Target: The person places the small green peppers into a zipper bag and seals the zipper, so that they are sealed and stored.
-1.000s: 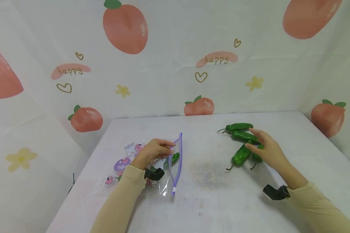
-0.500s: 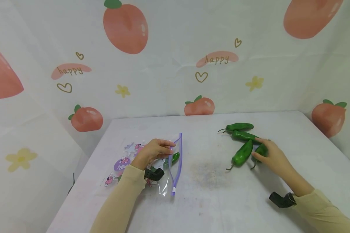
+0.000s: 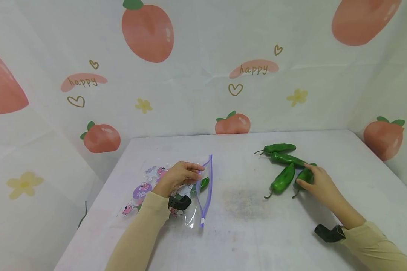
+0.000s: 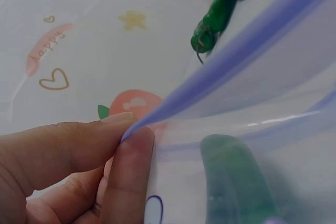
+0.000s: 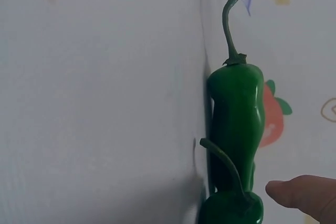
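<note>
My left hand (image 3: 181,176) pinches the purple rim of a clear zip bag (image 3: 143,191) printed with small cartoon figures. Its fingers (image 4: 131,166) and thumb hold the edge, and the bag's mouth gapes to the right. A green pepper (image 4: 236,182) lies inside, near that mouth. On the right of the table, my right hand (image 3: 322,188) has thumb and fingers around a green pepper (image 3: 304,177), partly covered by the hand. Just left of it lies another pepper (image 3: 282,178), its stem pointing toward me.
Two more green peppers, a farther one (image 3: 280,148) and a nearer one (image 3: 285,158), lie behind those at the right hand. The white table (image 3: 237,241) meets a fruit-printed cloth backdrop (image 3: 190,94). Black straps sit on both wrists.
My right hand has come down and toward me from above the peppers, its fingers closing around the rightmost one. My left hand and the bag have stayed in place.
</note>
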`<state>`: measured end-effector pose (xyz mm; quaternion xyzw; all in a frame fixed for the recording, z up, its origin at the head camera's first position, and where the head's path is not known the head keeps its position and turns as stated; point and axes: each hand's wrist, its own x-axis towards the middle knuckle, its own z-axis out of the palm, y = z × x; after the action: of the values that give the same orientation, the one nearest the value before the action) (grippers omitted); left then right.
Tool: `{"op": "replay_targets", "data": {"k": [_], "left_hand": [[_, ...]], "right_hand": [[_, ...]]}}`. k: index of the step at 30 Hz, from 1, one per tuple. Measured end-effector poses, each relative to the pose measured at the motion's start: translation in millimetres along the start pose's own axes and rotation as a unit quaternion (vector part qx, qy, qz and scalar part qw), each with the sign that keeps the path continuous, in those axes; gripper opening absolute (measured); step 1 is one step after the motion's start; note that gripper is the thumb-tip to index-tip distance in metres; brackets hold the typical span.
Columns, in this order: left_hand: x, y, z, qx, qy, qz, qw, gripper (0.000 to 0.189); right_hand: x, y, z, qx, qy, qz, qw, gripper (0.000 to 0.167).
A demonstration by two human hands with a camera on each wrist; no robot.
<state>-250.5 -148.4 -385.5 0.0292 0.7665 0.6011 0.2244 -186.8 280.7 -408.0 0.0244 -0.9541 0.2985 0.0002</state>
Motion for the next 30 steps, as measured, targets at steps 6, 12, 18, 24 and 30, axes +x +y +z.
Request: {"op": "replay_targets", "data": {"k": [6, 12, 18, 24, 30], "left_hand": [[-0.9, -0.1, -0.6, -0.001, -0.004, 0.003, 1.0, 0.039], [-0.7, 0.0, -0.8, -0.002, -0.004, 0.003, 1.0, 0.038], [-1.9, 1.3, -0.7, 0.004, -0.001, 0.005, 1.0, 0.038], [-1.3, 0.9, -0.5, 0.005, 0.002, 0.005, 1.0, 0.038], [-0.9, 1.3, -0.2, 0.0, 0.002, -0.001, 1.0, 0.04]], "right_hand": [[1.5, 2, 0, -0.007, -0.004, 0.012, 0.9999, 0.074], [5.5, 3, 0, -0.015, -0.004, 0.019, 0.9997, 0.075], [11.4, 4, 3, -0.02, -0.006, 0.025, 0.9995, 0.081], [14.2, 5, 5, -0.025, -0.004, 0.024, 0.9994, 0.083], [15.8, 6, 6, -0.036, 0.008, 0.019, 0.9991, 0.081]]}}
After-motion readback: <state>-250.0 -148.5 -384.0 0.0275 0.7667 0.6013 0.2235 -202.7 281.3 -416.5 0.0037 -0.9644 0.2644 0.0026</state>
